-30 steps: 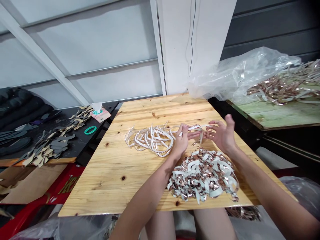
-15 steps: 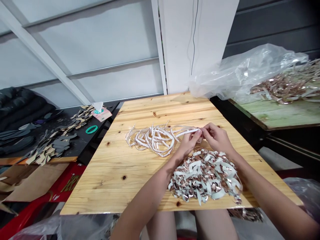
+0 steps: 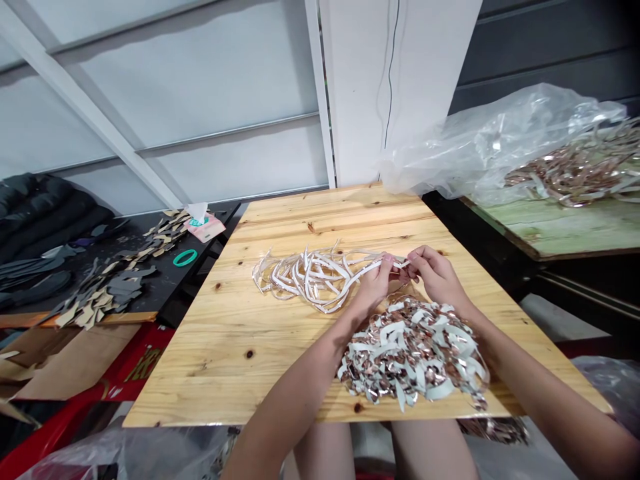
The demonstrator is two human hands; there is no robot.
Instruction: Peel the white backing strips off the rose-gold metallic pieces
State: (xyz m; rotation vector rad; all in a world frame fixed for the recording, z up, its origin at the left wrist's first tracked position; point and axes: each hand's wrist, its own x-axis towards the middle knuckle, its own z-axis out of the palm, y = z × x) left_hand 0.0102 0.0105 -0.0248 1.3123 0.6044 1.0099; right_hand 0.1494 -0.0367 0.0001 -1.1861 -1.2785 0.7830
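Tabletop (image 3: 200, 373) extends left; scraps (image 3: 415, 350) near front edge (image 3: 200, 424); hands (image 3: 441, 279) pinch strip (image 3: 369, 269).

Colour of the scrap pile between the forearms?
The scrap pile is whitish grey and shiny copper; see the head view.

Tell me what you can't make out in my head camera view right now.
All in the head view:
- Strip, the part in the grip: covered by the left hand and right hand.
- Pile, its underside: hidden by its own top pieces.
- Shiny heap, its far end: cut off by the right edge.
- Tissue pack, its print: too small.
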